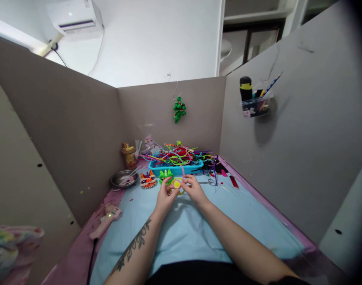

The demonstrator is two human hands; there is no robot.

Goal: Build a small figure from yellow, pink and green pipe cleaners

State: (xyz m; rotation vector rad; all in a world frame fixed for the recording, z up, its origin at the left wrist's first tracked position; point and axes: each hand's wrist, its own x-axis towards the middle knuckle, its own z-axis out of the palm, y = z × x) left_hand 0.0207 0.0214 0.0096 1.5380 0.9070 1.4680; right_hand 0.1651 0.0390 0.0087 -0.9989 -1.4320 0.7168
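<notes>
Between my two hands is a small round piece of coiled pipe cleaner, yellow in the middle with a pale ring and pink around it. My left hand pinches it from the left. The fingers of my right hand are closed at its right side, where a pink pipe cleaner stands up from the piece. A yellow loop shows just below. Just beyond my left hand sit a green fuzzy figure and an orange, white and blue one.
A blue tray heaped with coloured pipe cleaners stands at the back. Scissors lie right of my hands. A metal bowl and pink glue gun are at left. Grey panels enclose the table on three sides.
</notes>
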